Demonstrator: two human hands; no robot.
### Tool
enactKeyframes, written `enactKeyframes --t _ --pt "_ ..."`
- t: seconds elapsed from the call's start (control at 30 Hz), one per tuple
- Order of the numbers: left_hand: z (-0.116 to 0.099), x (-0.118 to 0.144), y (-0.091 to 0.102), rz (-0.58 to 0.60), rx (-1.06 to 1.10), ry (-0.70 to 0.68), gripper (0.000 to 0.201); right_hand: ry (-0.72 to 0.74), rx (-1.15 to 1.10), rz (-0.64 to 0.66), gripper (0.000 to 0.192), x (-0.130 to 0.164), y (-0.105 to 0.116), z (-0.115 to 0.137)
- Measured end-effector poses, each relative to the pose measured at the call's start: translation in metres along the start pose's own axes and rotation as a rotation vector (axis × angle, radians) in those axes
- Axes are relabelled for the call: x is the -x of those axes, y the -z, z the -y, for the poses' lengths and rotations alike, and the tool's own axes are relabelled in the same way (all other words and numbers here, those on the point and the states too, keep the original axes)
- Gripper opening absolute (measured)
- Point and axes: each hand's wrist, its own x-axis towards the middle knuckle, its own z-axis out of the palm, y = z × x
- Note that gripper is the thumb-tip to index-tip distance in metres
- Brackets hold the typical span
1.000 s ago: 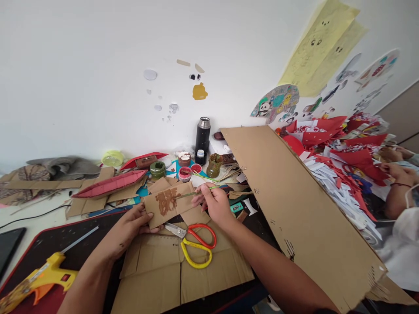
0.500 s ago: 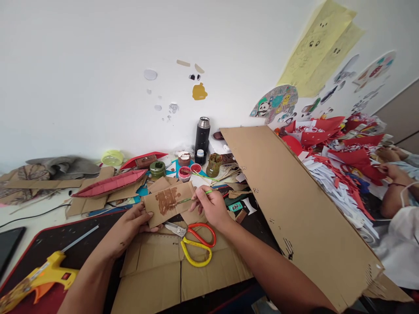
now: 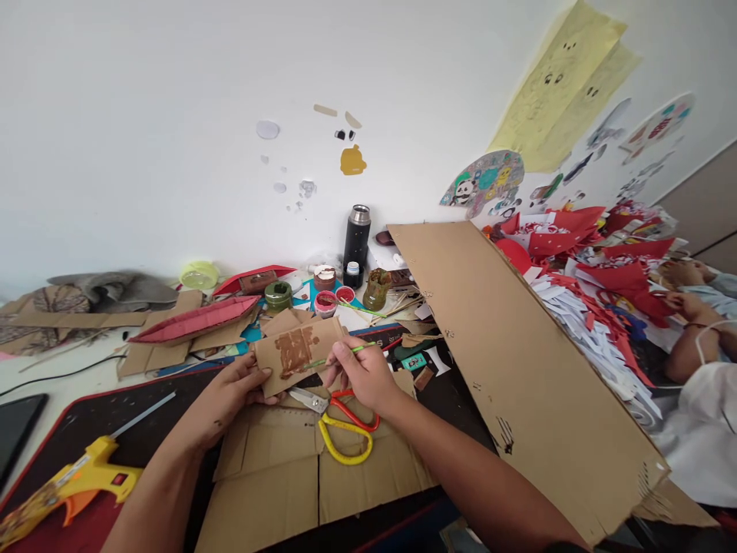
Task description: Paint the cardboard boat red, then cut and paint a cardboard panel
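Cluttered craft table (image 3: pixel 34 376) against a white wall. Nearest me, flattened brown cardboard sheet (image 3: pixel 276 484), red-and-yellow scissors (image 3: pixel 339 422) lying on it. I'm pinching a small brown-painted cardboard piece (image 3: pixel 296 353) in my left hand (image 3: pixel 233 392); my right hand (image 3: pixel 357 372) is gripping a thin green paintbrush (image 3: pixel 339 355) against it. Paint jars (image 3: pixel 325 303) behind.
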Motion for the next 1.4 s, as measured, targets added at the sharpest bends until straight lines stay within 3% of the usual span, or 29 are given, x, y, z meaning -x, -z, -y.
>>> enactKeyframes --t 0.23,0.5,0.77,0.97,1.07,1.4 --pt "0.006 -0.004 0.004 -0.032 -0.015 -0.040 0.061 -0.017 -0.024 -0.113 0.061 0.001 0.025 0.001" --pt "0.005 -0.004 0.002 -0.047 0.015 -0.017 0.050 -0.027 -0.036 0.022 0.058 0.006 -0.001 -0.002" --pt "0.011 -0.008 0.007 -0.036 0.005 -0.029 0.056 -0.050 -0.041 -0.130 0.061 0.005 0.031 -0.002" --pt "0.011 -0.009 0.007 -0.031 0.019 -0.016 0.049 -0.049 -0.047 0.037 0.061 0.005 0.001 -0.002" --pt "0.010 -0.008 0.006 -0.030 0.028 -0.020 0.049 -0.041 -0.038 0.054 0.059 0.003 -0.003 -0.003" --pt "0.008 -0.008 0.006 -0.057 0.000 -0.002 0.045 -0.037 -0.043 -0.137 0.058 0.005 0.043 -0.005"
